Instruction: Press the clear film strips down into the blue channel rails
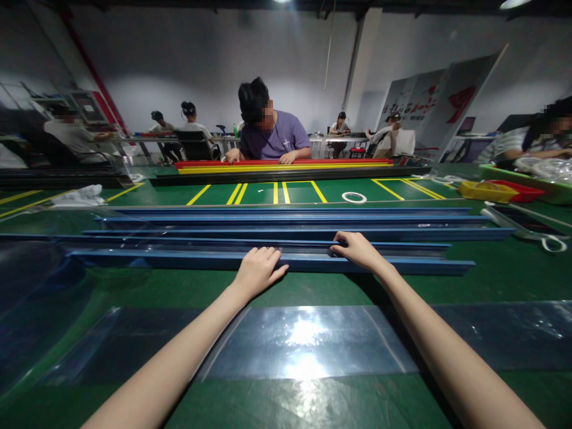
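Note:
Several long blue channel-shaped profiles lie side by side across the green table. My left hand (260,271) is closed over the edge of the nearest blue profile (308,263), its fingers bent into the channel and its thumb on the near side. Farther right along the same profile, my right hand (355,247) has its fingers curled at the channel's far wall; the fingertips are partly hidden. Just behind lies another blue profile (223,233), which neither hand touches. Under my forearms a wide strip of clear plastic film (308,342) is spread flat.
More clear film (36,286) bulges at the left. Opposite, a person in a purple shirt (286,134) has both hands by red and yellow strips (286,168). A white ring (354,197), a yellow tray (487,191) and a phone-like device (536,223) lie beyond the profiles.

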Demonstrator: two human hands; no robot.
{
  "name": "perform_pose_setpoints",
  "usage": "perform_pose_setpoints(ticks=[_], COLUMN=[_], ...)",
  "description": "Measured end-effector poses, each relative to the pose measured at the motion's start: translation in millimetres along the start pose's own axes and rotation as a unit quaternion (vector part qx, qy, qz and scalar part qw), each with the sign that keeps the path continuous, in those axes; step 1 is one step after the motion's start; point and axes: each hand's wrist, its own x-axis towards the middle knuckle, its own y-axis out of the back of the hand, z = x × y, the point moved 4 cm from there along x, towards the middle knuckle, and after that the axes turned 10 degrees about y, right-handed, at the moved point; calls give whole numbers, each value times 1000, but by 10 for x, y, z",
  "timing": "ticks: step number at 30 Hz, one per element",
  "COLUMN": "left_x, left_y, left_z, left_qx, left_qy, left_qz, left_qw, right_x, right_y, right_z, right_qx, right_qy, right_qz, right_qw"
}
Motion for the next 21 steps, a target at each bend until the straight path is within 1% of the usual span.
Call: perform_pose_setpoints(ticks=[21], left_x=[-6], left_y=[-7], left_z=[-2], left_qx=[5], left_qy=[1], left_qz=[-1], left_qw=[1000], right_x=[0], right_y=[3], right_z=[-3], right_qx=[6], right_qy=[-1], right_qz=[4], right_qw=[1000])
